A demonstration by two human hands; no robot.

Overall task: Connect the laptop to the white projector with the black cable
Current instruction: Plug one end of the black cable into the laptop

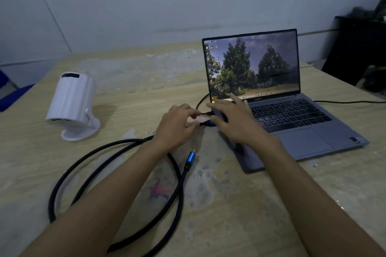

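A grey laptop (302, 131) stands open on the right of the table, its screen lit with a picture of trees. The white projector (71, 102) rests on its round foot at the left. A thick black braided cable (87, 173) loops across the table in front of me; one blue-collared plug (191, 157) lies loose between my forearms. My left hand (175, 125) pinches the cable's other blue plug (208, 123) at the laptop's left edge. My right hand (236, 119) lies flat on the laptop's left corner, fingers spread, holding nothing.
A thin black cord (201, 101) runs into the laptop's left side just above the plug, and another cord (351, 101) leaves its right side. The wooden table (146, 81) is worn and stained. A dark cabinet (359, 48) stands at the far right, something blue (12, 96) at the left.
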